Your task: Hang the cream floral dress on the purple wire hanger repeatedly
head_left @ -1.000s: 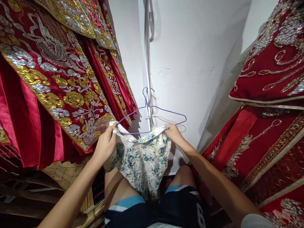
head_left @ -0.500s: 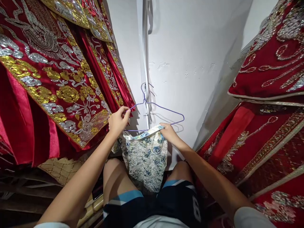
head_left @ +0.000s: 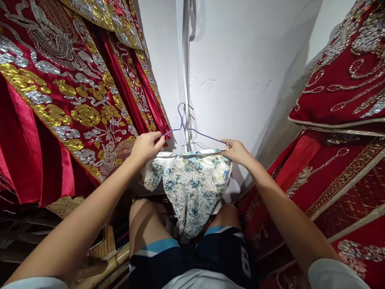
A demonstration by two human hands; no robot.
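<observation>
Left hand (head_left: 146, 147) closed around the left end of a purple wire hanger (head_left: 192, 130), fingers curled over wire and the cloth's top edge together. Right hand (head_left: 237, 150) pinching the hanger's right end, thumb and fingertips pressed on the floral garment (head_left: 189, 184) where it meets the wire. Both hands level with each other, well apart, one at each end, about equally near. Below and nearer, bare knees and dark shorts with pale blue stripes (head_left: 192, 257), seen from above; garment hanging down between the knees, white with blue and green flowers, bunched somewhat on the left. Hanger's long axis running left to right between the two hands, hook rising from its middle, straight ahead and slightly above the hands. Hook caught on or touching the white vertical strip (head_left: 186, 80) on the wall; exact contact too small to tell. Farther back, a plain white wall (head_left: 246, 72). To either side, red robes thick with gold and silver embroidery: on the left (head_left: 60, 100) hanging close beside the left hand, on the right (head_left: 345, 120) near the right forearm.
</observation>
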